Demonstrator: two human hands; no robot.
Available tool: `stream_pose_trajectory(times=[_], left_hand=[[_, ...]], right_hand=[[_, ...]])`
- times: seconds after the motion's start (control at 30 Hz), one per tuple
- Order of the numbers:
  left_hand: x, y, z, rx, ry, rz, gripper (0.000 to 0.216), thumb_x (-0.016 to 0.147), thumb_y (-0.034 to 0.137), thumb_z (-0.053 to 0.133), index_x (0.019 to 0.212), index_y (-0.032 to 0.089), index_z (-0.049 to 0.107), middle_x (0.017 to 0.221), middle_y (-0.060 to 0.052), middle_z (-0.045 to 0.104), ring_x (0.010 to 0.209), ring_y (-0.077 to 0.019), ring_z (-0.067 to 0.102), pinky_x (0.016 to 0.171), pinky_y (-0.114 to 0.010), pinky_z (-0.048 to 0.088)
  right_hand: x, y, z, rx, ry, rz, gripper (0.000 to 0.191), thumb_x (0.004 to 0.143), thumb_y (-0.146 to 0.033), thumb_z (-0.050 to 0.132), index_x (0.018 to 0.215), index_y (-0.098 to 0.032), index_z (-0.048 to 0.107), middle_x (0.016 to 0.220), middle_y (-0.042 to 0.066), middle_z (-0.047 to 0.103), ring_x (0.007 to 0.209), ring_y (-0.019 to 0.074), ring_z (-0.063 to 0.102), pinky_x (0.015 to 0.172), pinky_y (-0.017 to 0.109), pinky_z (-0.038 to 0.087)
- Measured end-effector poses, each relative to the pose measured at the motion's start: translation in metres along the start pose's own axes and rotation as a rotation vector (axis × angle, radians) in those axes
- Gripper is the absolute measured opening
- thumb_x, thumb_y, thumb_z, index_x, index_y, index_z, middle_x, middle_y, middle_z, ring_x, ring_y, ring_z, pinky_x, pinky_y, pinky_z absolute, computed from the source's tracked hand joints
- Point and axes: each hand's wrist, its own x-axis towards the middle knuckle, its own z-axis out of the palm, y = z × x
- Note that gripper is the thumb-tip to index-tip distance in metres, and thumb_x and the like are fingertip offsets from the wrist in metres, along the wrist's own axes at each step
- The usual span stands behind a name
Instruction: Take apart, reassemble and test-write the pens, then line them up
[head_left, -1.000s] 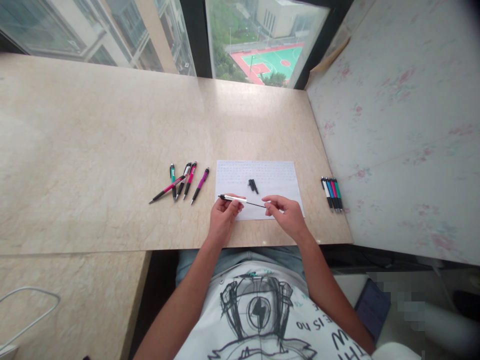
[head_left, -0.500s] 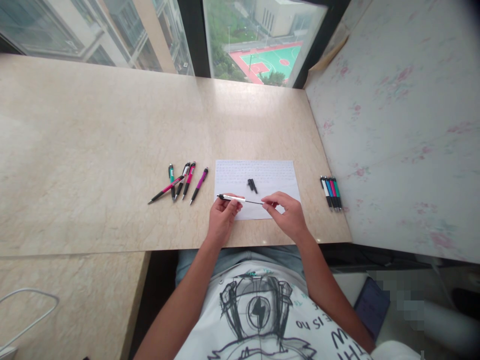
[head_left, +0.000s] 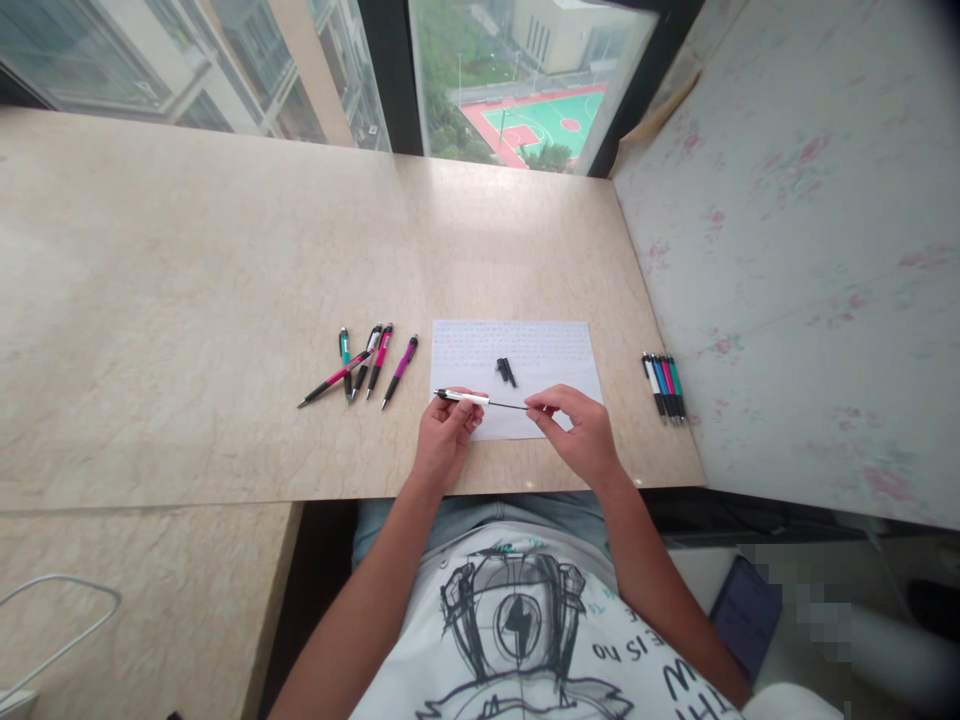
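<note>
My left hand is closed around the white barrel of a ballpoint pen, its black clip end pointing left. From the barrel's right end sticks a thin dark ink refill. Thumb and forefinger of my right hand pinch the refill's far end; the tip is hidden by the fingers. Both hands are held over a sheet of paper with rows of faint writing. Just beyond them on the sheet lie small black pen parts, side by side.
Left of the paper lie several loose pens, among them a purple pen and a pink pen crossing others. A row of pens sits by the wall at right. The beige tabletop reaches back to the window.
</note>
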Motion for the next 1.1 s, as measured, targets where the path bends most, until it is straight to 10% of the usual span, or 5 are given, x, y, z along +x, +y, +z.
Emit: stream_pose_trajectory(times=[0.37,0.57,1.1], left_hand=[[0.0,0.003,-0.001,-0.094,0.006,-0.026,0.022,0.075,0.025,0.082,0.091,0.018,0.069,0.089,-0.004,0.073,0.07,-0.0085,0.06,0.065,-0.02,0.047],[0.001,0.002,-0.003,-0.138,0.029,-0.036,0.022,0.074,0.024,0.083,0.091,0.019,0.069,0.089,-0.004,0.072,0.069,-0.0075,0.058,0.063,-0.019,0.046],[0.001,-0.001,0.0,-0.003,0.039,-0.002,0.023,0.075,0.026,0.082,0.09,0.017,0.067,0.089,-0.006,0.074,0.067,-0.0085,0.06,0.065,-0.022,0.046]], right_hand=[[0.005,-0.013,0.025,-0.013,0.032,0.02,0.019,0.091,-0.019,0.059,0.106,-0.025,0.07,0.086,0.003,0.07,0.075,0.0164,0.064,0.07,0.031,0.055],[0.008,0.019,0.025,0.014,-0.101,0.14,0.055,0.082,-0.017,0.064,0.135,-0.028,0.053,0.118,0.007,0.066,0.091,0.0191,0.064,0.071,0.032,0.057],[0.022,0.052,0.041,-0.536,-0.16,0.2,0.029,0.093,-0.017,0.051,0.113,-0.024,0.071,0.096,0.008,0.066,0.083,0.0212,0.062,0.069,0.03,0.046]])
